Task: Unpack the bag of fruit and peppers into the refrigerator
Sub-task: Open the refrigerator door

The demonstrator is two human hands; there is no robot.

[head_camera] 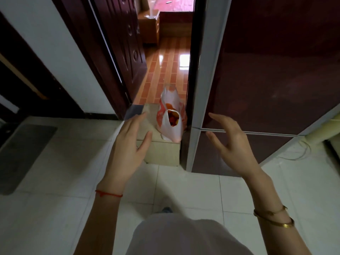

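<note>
A white and orange plastic bag (172, 116) stands on a low beige box (161, 150), its mouth open and showing red and orange produce inside. The dark red refrigerator (266, 80) stands right of it with both doors closed. My left hand (129, 144) hovers over the box's left side with straight fingers, holding nothing. My right hand (230, 142) is raised in front of the refrigerator's door seam, fingers relaxed, touching nothing.
A dark carved door (128, 45) stands open onto a room with an orange tiled floor (165, 70). A grey mat (20, 153) lies on the white tiles at left. A white cable (301, 151) trails on the floor right of the refrigerator.
</note>
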